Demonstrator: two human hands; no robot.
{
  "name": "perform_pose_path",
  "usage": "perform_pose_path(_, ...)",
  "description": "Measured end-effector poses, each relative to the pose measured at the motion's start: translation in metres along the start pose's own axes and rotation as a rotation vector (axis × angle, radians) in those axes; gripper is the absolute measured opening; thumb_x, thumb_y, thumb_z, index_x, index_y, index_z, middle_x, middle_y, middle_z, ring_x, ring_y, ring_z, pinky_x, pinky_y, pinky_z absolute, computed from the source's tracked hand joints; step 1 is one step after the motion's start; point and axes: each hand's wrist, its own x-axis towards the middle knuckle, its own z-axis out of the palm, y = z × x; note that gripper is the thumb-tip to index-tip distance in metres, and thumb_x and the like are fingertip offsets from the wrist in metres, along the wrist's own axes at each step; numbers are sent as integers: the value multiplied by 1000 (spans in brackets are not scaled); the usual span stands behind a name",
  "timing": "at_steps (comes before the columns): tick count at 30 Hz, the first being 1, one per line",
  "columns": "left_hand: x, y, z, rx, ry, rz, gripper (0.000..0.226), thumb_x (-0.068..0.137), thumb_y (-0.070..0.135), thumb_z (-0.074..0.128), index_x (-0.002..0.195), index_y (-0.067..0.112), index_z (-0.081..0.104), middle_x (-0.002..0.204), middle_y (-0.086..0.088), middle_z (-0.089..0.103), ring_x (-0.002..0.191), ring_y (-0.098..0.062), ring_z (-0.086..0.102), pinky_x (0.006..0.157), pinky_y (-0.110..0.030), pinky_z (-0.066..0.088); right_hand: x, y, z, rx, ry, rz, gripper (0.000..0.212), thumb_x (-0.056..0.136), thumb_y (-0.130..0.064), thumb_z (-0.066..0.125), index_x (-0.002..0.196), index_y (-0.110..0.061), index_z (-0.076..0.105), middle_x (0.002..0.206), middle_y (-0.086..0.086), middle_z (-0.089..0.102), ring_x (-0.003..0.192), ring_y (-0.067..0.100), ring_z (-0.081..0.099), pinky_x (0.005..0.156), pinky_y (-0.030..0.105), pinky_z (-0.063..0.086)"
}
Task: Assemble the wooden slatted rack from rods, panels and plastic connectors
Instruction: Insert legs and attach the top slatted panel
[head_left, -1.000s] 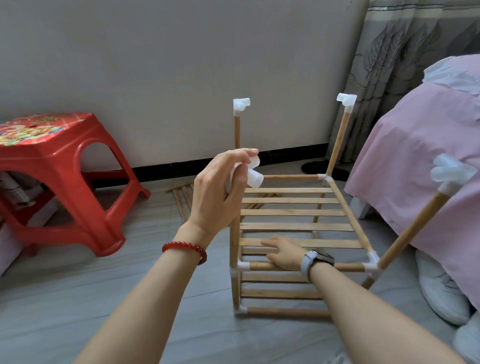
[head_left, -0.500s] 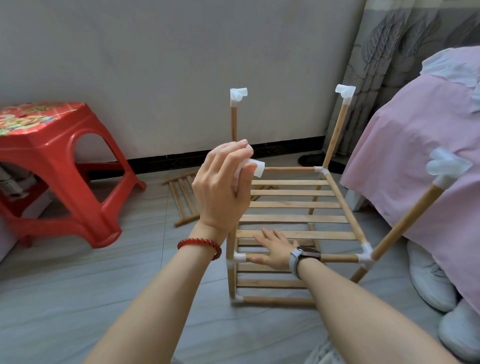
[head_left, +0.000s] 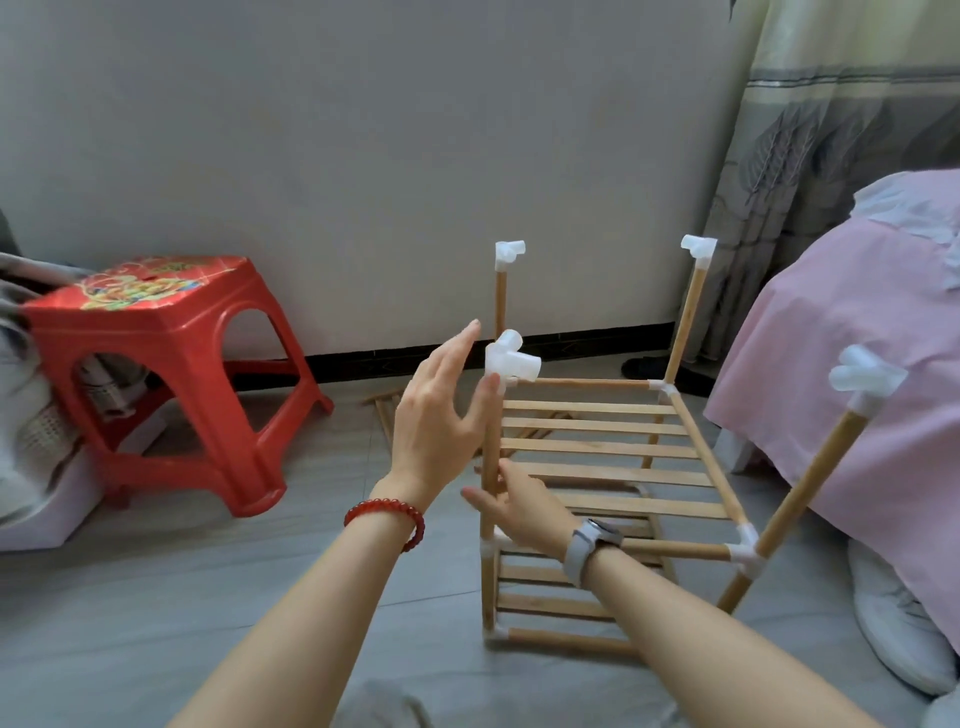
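Observation:
The partly built wooden rack stands on the floor, with an upper slatted shelf and a lower slatted shelf. Four upright rods rise from its corners, each capped by a white plastic connector: far left, far right, near right and near left. My left hand is open with fingers spread, just left of the near-left connector; only the thumb is close to the rod. My right hand grips the near-left upright rod just above the shelf corner.
A red plastic stool stands to the left. A bed with a pink cover borders the rack's right side, with white slippers below it. A loose slatted panel lies on the floor behind my left hand, near the wall.
My left hand let go of the near-left connector and spread open; the connector stays on the rod. My right hand moved from the front rail up to that upright rod.

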Motion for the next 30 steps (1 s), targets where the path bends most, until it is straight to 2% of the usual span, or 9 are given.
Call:
perform_pose_path(2, -11, -7, -11, 11, 22, -107, 49, 89, 29, 53, 135, 11, 45, 131, -5, 51, 113, -14, 52, 89, -29, 44, 0, -13, 12, -52, 197, 74, 28, 92, -51, 45, 103, -25, 47, 97, -2, 61, 93, 20, 61, 78, 35, 50)
perform_pose_path(6, -33, -26, -29, 102, -33, -241, 36, 90, 16, 58, 125, 9, 51, 123, -3, 51, 108, -16, 53, 87, -31, 45, 8, -24, 23, -262, 299, 90, 29, 97, -41, 39, 111, -16, 43, 100, 7, 62, 94, 29, 61, 68, 33, 44)
perform_pose_path(11, -55, -49, -40, 235, -222, -320, 33, 91, 20, 55, 123, 12, 51, 122, -1, 50, 101, -15, 54, 79, -26, 42, 6, -12, 9, -329, 200, -2, 29, 97, -42, 39, 113, -19, 44, 86, 0, 60, 75, 19, 58, 66, 34, 49)
perform_pose_path(14, -56, -51, -28, 281, -340, -338, 34, 93, 22, 52, 125, 13, 50, 124, -1, 48, 99, -16, 54, 77, -29, 45, -5, 1, -14, -317, 82, -14, 25, 97, -41, 41, 110, -21, 47, 88, -1, 61, 78, 16, 62, 73, 35, 54)
perform_pose_path(19, -48, -37, 25, 281, -546, -219, 32, 95, 23, 48, 125, 14, 49, 124, -2, 49, 108, -18, 50, 83, -28, 44, -48, 44, -80, -133, -89, 70, 11, 96, -33, 47, 93, -23, 51, 89, -6, 61, 86, 9, 61, 75, 24, 49)
perform_pose_path(21, -45, -27, 59, 263, -644, -156, 34, 95, 23, 47, 128, 16, 48, 124, -3, 49, 109, -16, 49, 83, -24, 41, -71, 67, -109, -46, -48, 127, 9, 96, -29, 48, 93, -22, 53, 92, -5, 62, 89, 6, 60, 79, 25, 48)
perform_pose_path(23, -44, -21, 88, 250, -725, -122, 37, 95, 23, 47, 132, 18, 46, 127, -3, 48, 110, -15, 48, 84, -22, 41, -88, 87, -125, 44, 102, 187, 7, 96, -24, 48, 96, -19, 54, 95, -1, 63, 93, 10, 61, 85, 30, 48)
perform_pose_path(27, -46, -17, 148, 242, -894, -64, 42, 95, 21, 46, 137, 21, 41, 142, -3, 40, 124, -19, 42, 96, -30, 42, -97, 123, -126, 267, 718, 409, 8, 97, -17, 43, 94, -25, 43, 99, 5, 57, 99, 30, 57, 89, 43, 46)
perform_pose_path(30, -43, -25, 194, 314, -1009, -9, 54, 96, 25, 43, 147, 26, 23, 155, -1, 18, 141, -24, 19, 110, -43, 30, -89, 139, -128, 374, 989, 504, 22, 96, -11, 42, 118, -8, 40, 113, 13, 53, 108, 33, 53, 89, 37, 43)
